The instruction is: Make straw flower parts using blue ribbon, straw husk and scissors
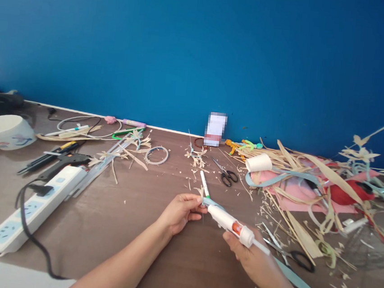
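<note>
My right hand (252, 256) is closed around a white glue tube with a red label (230, 221), its tip pointing left toward my left hand. My left hand (180, 211) pinches a light blue ribbon (211, 203) at the tube's tip. The ribbon trails under my right hand to the lower right (304, 285). A white marker with a green band (204, 183) lies on the brown table (120, 218) just behind my left fingers.
Black scissors (226, 173) and a tipped paper cup (258, 162) lie behind. Dried leaf strips, pink paper (292, 190) and a red object (350, 192) crowd the right. A second pair of scissors (298, 258) lies near my right hand. A power strip (33, 208), glue gun (64, 161) and bowl (5, 130) sit left.
</note>
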A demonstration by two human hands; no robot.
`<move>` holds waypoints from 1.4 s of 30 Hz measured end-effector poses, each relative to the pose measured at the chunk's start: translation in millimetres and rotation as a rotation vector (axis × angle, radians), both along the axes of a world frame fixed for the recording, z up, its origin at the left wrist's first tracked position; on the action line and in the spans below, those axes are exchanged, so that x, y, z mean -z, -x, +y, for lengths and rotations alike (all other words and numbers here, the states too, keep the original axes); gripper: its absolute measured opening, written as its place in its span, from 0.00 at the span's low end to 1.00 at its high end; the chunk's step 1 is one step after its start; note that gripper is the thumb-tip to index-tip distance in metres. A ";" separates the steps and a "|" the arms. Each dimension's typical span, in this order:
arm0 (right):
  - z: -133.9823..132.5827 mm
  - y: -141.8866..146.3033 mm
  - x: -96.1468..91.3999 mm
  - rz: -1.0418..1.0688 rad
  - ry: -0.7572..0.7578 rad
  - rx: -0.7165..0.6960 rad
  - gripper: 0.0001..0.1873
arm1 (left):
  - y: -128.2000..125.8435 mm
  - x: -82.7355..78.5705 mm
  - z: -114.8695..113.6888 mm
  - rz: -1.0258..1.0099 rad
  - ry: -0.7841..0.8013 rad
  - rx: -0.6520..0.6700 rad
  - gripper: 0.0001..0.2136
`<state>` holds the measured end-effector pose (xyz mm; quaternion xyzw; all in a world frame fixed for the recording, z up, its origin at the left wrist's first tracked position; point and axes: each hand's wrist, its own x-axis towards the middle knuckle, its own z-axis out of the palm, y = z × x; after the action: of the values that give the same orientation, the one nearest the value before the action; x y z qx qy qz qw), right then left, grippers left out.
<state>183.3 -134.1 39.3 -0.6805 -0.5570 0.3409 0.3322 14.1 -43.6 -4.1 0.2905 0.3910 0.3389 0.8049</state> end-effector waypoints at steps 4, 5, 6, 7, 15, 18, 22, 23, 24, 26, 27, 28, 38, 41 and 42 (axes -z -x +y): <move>0.1 -5.4 -4.8 -0.025 0.055 -0.085 0.16 | 0.2 1.7 0.1 -0.005 -0.006 0.000 0.10; 0.0 -7.4 -5.8 -0.026 0.062 -0.094 0.15 | 0.2 2.0 0.1 -0.002 -0.008 0.003 0.10; -0.3 -9.0 -6.5 -0.026 0.063 -0.093 0.15 | 0.3 2.3 0.1 0.002 -0.010 0.005 0.10; -0.6 -10.1 -6.9 -0.024 0.059 -0.087 0.15 | 0.4 2.3 0.0 0.005 -0.012 0.006 0.10; 3.3 -4.0 3.7 -0.030 -0.023 -0.077 0.15 | 0.6 0.1 -0.2 -0.004 -0.008 0.005 0.10; 5.8 -2.6 7.2 -0.043 0.001 -0.139 0.15 | 0.6 0.0 -0.5 -0.003 -0.004 0.003 0.11; 7.3 -2.1 6.5 -0.053 -0.010 -0.144 0.14 | 0.5 -0.6 -0.9 0.005 0.000 0.003 0.11; 7.6 -1.9 5.3 -0.056 -0.024 -0.141 0.14 | 0.4 -0.7 -1.0 0.006 0.000 0.004 0.11; 7.9 -1.5 3.8 -0.059 -0.034 -0.147 0.14 | 0.4 -0.7 -1.0 0.006 -0.001 0.006 0.11; 7.6 -1.0 0.2 -0.068 -0.041 -0.166 0.14 | 0.3 -0.3 -0.8 0.004 -0.003 0.013 0.10; 6.7 -1.0 -1.7 -0.075 -0.036 -0.177 0.14 | 0.2 0.0 -0.8 0.002 -0.004 0.014 0.10; 5.1 -1.2 -3.5 -0.080 -0.030 -0.185 0.14 | 0.2 0.3 -0.7 -0.002 -0.003 0.011 0.10; -3.4 -41.8 -29.1 0.016 -0.187 0.221 0.14 | 0.8 -1.3 -0.7 0.010 0.016 -0.006 0.08; 13.3 -64.5 -27.5 -0.244 -0.276 0.149 0.13 | 0.7 -2.0 -0.9 0.010 0.015 -0.001 0.08; 20.1 -69.7 -24.0 -0.367 -0.278 0.123 0.13 | 0.6 -1.9 -0.9 0.009 0.014 -0.002 0.08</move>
<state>253.0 -114.0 63.3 -0.7117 -0.6070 0.1105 0.3359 13.5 -44.5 -2.2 0.2860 0.3975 0.3356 0.8047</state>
